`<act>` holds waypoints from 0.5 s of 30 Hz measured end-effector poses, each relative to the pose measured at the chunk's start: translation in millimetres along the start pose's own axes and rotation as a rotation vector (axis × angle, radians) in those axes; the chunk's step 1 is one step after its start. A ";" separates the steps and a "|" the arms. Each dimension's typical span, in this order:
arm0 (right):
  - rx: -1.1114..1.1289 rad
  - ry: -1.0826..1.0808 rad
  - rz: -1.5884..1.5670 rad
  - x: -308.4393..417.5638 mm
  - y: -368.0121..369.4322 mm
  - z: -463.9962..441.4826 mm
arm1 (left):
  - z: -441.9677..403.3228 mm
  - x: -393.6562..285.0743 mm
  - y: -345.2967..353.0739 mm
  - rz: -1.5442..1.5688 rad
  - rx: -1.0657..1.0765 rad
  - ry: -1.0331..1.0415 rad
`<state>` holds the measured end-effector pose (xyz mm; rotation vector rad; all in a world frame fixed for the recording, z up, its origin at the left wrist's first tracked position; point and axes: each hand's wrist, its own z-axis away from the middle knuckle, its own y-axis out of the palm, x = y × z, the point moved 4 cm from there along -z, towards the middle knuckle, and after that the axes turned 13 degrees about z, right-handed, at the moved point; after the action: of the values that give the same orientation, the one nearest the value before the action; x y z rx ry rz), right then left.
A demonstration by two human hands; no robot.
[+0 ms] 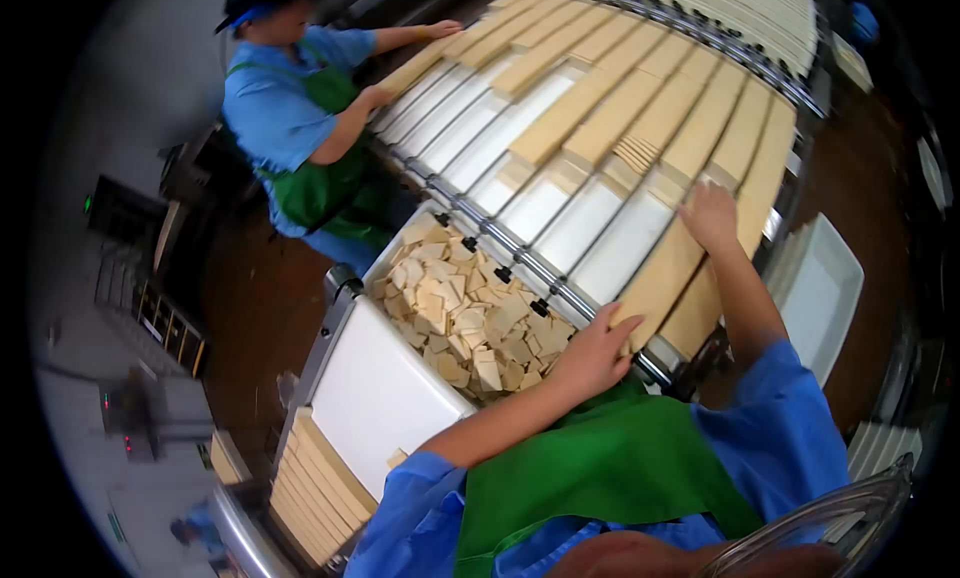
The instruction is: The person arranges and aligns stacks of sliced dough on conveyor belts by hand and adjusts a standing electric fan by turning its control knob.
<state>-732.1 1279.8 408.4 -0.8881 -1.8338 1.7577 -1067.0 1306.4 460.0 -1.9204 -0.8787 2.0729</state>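
A long, pale tan block-like row (660, 276) lies slantwise in a lane of the rack, between my two hands. My left hand (595, 356) is curled at its near end, by the front metal bar. My right hand (712, 216) is bent over its far end, fingertips partly hidden. Similar long tan rows (575, 108) fill other lanes beyond, some with thin square slices (636, 154) showing at their ends. Another such row (710, 303) lies just right of the one between my hands.
A bin of loose, broken tan squares (465, 313) stands below the front metal bar (510, 240). Left of it is a white surface (375, 363), with stacked tan rows (318, 488) nearby. A co-worker (300, 108) handles a row at the rack's far left. A white tub (815, 293) stands right.
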 end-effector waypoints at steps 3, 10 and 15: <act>-0.213 -0.158 -0.181 11.3 -13.5 16.6 | -46.5 19.4 30.8 0.019 0.012 0.045; -0.115 -0.491 -0.553 43.2 -43.3 110.4 | -46.9 51.6 21.8 0.466 0.065 0.002; 0.012 -0.502 -0.030 74.5 -31.0 132.0 | 44.2 109.7 -27.2 0.365 -0.365 0.130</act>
<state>-881.3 1240.7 418.9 -0.4298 -2.1150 2.1069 -1132.4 1371.2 381.0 -2.5434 -0.9949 2.0484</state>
